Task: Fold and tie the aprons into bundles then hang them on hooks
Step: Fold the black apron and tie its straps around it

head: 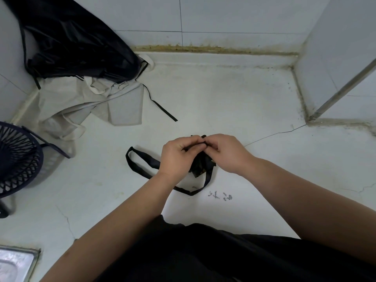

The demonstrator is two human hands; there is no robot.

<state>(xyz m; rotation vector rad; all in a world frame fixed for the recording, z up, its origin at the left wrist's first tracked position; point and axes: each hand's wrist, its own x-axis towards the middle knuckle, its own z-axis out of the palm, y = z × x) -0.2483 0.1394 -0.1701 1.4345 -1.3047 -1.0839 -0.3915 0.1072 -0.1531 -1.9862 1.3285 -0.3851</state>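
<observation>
Seen from the head camera, a small black apron bundle [201,166] lies on the white bench [244,94], toward the person, under and between both hands. It looks light, soft and floppy, and I'd expect it to spring loose unless it is tied tight. The thin strap [148,158] looping off to the left seems the natural place to take hold.

The left hand [177,155] and right hand [227,153] meet fingertip to fingertip over the bundle's top, each grip pinched closed on the strap there. Both forearms reach forward. More aprons [81,98] are heaped at the back left.
</observation>
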